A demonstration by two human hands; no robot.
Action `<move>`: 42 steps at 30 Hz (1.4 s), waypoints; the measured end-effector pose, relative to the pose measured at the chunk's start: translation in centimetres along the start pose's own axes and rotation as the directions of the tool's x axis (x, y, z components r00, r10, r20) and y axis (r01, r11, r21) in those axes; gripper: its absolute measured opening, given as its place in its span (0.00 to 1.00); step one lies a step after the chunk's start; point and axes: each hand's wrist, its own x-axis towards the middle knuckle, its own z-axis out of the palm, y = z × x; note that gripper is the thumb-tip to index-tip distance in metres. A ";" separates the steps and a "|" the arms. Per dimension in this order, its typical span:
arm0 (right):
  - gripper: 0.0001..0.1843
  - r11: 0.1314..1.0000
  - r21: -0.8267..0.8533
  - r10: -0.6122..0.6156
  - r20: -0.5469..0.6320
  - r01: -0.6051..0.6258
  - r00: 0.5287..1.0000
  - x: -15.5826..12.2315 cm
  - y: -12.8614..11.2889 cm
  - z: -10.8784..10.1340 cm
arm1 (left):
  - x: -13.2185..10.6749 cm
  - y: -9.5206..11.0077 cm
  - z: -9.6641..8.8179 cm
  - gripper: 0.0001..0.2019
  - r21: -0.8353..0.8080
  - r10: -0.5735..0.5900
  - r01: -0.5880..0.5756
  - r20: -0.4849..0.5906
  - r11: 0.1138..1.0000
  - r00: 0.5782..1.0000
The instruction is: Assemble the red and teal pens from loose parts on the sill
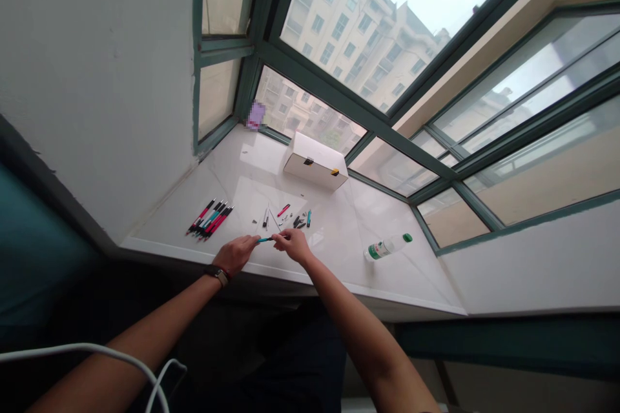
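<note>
Surface: white marble-patterned windowsill (334, 239). Landmark: white rectangular box (315, 161), set at the back of the sill against a green-framed window (358, 32). All positions below are relative to this box, taken left to right.

Well to the left and nearer the viewer: thin white cable (72, 350), below the sill edge. Front left of box: slim black pens with red and teal trim (209, 219), lying side by side, tips angled toward the box.

Front left of box, at the near sill edge: left hand (236, 255), black wristband (217, 275) on the wrist, curled closed on the left end of a slim teal pen barrel (265, 239). Directly in front of box: right hand (292, 245), nearly closed in a pinch on the barrel's right end. Exact finger contact is too small to tell. Barrel held level, spanning the small gap between hands.

Just in front of box, beyond the hands: small red pen piece (283, 210), black pen parts (299, 222), short teal piece (309, 218).

Front right of box: clear plastic bottle with green cap (387, 248), on its side.
</note>
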 end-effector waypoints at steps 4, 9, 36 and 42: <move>0.23 0.996 0.050 0.077 0.013 -0.077 0.997 -0.1 0.5 0.3 | 0.1 0.1 -0.1 0.17 0.028 0.022 -0.023 0.028 0.999 0.999; 0.20 0.980 0.133 0.132 0.104 -0.146 0.986 0.0 0.7 -0.5 | 0.2 0.2 -0.3 0.17 0.022 -0.005 0.004 0.049 1.000 0.999; 0.16 0.792 0.550 -0.128 -0.277 0.267 0.952 -4.0 -2.1 -3.6 | 3.0 4.0 -1.1 0.13 -0.503 -0.261 0.211 -0.031 0.838 0.965; 0.17 0.705 0.668 -0.030 -0.307 0.238 0.951 -3.8 0.0 -6.2 | 3.4 2.9 -0.6 0.16 -0.781 -0.424 0.312 0.068 0.540 0.903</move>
